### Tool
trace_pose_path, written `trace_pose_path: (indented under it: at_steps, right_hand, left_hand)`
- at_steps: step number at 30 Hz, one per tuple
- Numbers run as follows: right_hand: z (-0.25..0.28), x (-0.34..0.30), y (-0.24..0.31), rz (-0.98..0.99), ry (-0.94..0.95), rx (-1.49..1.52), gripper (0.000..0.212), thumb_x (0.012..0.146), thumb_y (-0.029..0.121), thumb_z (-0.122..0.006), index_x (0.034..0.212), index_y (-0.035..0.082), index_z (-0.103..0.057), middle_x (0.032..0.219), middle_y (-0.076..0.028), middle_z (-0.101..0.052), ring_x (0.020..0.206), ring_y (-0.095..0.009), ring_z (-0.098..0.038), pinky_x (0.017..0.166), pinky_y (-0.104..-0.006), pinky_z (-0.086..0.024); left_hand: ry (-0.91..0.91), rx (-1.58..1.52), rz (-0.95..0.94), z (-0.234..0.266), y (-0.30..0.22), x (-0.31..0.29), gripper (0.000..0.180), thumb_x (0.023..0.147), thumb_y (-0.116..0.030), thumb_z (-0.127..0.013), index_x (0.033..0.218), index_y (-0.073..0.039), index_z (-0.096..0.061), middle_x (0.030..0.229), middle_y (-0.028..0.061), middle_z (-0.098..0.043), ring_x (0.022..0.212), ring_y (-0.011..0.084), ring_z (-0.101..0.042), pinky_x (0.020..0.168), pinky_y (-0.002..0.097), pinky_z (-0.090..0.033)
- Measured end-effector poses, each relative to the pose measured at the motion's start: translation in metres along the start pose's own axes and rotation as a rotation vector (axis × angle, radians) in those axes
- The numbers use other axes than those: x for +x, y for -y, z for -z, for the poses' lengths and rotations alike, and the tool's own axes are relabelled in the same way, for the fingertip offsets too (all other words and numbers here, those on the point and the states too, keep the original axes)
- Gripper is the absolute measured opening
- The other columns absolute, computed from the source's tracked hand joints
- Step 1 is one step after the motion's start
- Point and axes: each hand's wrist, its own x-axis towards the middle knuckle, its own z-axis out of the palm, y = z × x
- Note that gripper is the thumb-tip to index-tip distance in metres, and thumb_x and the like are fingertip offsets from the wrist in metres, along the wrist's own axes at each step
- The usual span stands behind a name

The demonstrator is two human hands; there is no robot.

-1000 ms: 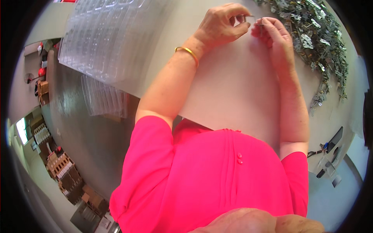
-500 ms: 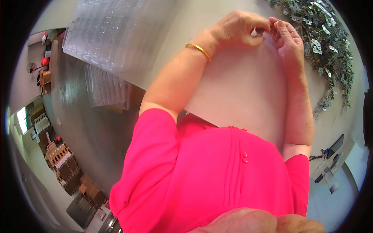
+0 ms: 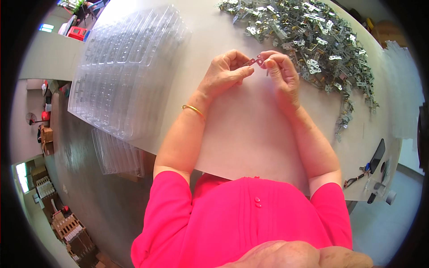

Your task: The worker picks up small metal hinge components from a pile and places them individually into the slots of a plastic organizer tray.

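My left hand [image 3: 225,75], with a gold bangle on its wrist, pinches one end of a small flat metal part with holes [image 3: 254,61]. At the other end of that part, the thumb and fingertips of my right hand [image 3: 283,79] close on it. The part is held tilted above the table, and the fingertips cover some of it. Beyond my right hand spreads a big heap of similar small metal parts [image 3: 313,40], silver and grey, some with brassy bits.
Clear plastic trays [image 3: 120,76] with moulded pockets are piled at the table's left. More trays [image 3: 117,154] stand lower, beside the table. Near the right edge lie a phone [image 3: 377,150], pliers [image 3: 355,179] and a small clear box [image 3: 375,186]. Pale translucent sheets [image 3: 402,85] stand far right.
The view has shifted, bringing more of the heap and trays into sight. My left hand has turned and opened its curl, so the metal part between both hands now shows plainly.
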Motion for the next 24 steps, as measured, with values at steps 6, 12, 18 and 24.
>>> trace_pose_path:
  at_steps: [6,12,18,24]
  right_hand:
    - [0.0,-0.001,-0.006,-0.055,0.02,-0.158,0.007,0.099,0.009,-0.061,0.101,0.003,-0.059,0.1,-0.003,-0.062,0.084,-0.01,-0.061,0.079,-0.0239,-0.051]
    - [0.003,0.004,-0.007,-0.254,-0.098,0.315,0.014,0.103,0.017,-0.056,0.102,0.003,-0.06,0.094,-0.005,-0.065,0.087,-0.012,-0.064,0.084,-0.0286,-0.056]
    - [0.003,0.003,-0.006,-0.331,-0.172,0.513,0.013,0.102,0.016,-0.056,0.1,0.004,-0.06,0.095,-0.006,-0.065,0.089,-0.015,-0.066,0.088,-0.0328,-0.058]
    - [0.0,0.002,-0.009,-0.336,-0.13,0.525,0.016,0.103,0.017,-0.055,0.101,0.002,-0.06,0.097,-0.007,-0.065,0.09,-0.015,-0.066,0.088,-0.0327,-0.058]
  left_hand:
    - [0.018,-0.015,0.007,-0.002,-0.01,-0.002,0.028,0.095,-0.022,-0.067,0.11,0.0,-0.061,0.087,0.0074,-0.07,0.067,0.0084,-0.062,0.055,0.0208,-0.046]
    - [0.056,-0.436,-0.011,0.008,0.001,0.003,0.031,0.1,-0.02,-0.051,0.12,0.003,-0.059,0.11,0.0172,-0.068,0.086,0.0223,-0.07,0.074,0.0339,-0.056]
    - [0.059,-0.281,-0.204,-0.002,0.005,0.003,0.04,0.094,-0.012,-0.06,0.131,0.003,-0.056,0.136,0.0179,-0.057,0.121,0.0238,-0.059,0.098,0.0364,-0.051]
    - [0.012,-0.218,-0.248,0.001,0.011,0.006,0.036,0.098,-0.009,-0.061,0.133,0.001,-0.057,0.131,0.0132,-0.061,0.12,0.0177,-0.058,0.103,0.035,-0.048]
